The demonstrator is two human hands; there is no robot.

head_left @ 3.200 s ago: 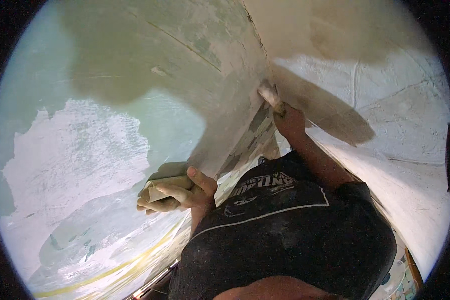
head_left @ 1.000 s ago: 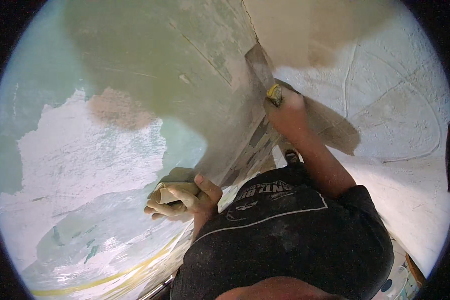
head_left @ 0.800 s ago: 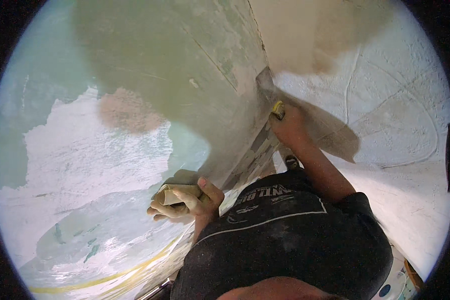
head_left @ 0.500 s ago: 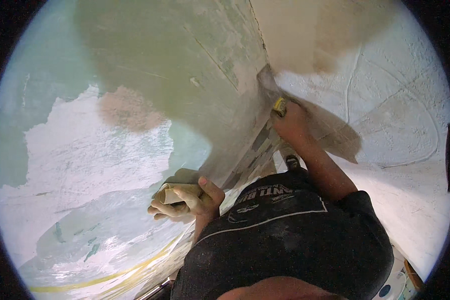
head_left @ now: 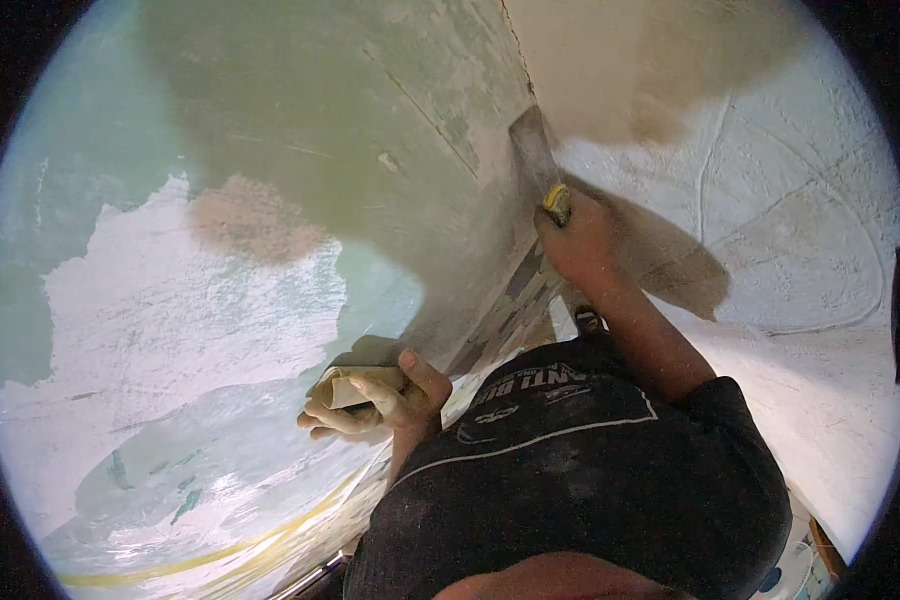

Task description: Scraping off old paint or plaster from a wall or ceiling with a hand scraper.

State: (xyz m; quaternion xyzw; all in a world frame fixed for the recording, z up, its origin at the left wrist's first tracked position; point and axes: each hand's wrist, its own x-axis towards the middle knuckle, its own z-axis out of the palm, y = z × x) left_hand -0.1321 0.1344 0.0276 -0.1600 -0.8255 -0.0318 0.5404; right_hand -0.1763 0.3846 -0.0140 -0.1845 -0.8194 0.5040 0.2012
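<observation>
My right hand is closed round the yellow and dark handle of a putty knife. Its wide grey blade lies against the corner where two wall surfaces meet, just below a dark crack. Down at the left, my left hand grips a folded piece of beige sandpaper, its fingers dusty with pale powder. That hand is close to the patchy left wall; whether it touches the surface I cannot tell.
Green paint and bare white patches cover the left wall. The right wall is whitish with curved raised lines and a damp-looking brown area above. A yellow stripe crosses the lower left. My shoe shows beneath the right forearm.
The putty knife's blade has slid a little up along the corner and stands slightly more upright, my right hand moving with it. My left hand has hardly moved.
</observation>
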